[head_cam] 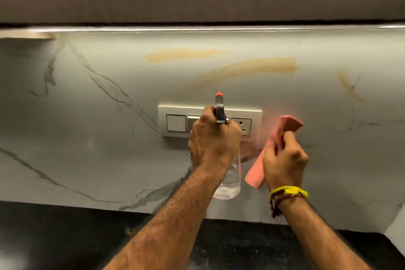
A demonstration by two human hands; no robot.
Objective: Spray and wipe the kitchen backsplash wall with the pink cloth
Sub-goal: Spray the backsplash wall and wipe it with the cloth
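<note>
A marble backsplash [92,98] bears tan smears [252,68] above a switch plate [175,121]. Below them, the left hand [213,138] grips an upright spray bottle [228,173], nozzle aimed upward; the right hand [285,160] pinches the folded pink cloth [274,138] just right.

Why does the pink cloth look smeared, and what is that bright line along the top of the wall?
Head view: the pink cloth is motion-blurred in the right hand, with a faint pink reflection on the glossy wall; the bright strip looks like glare from under-cabinet lighting; the wide lens bows the wall's edges; the spray bottle in the left hand stays sharper.
</note>
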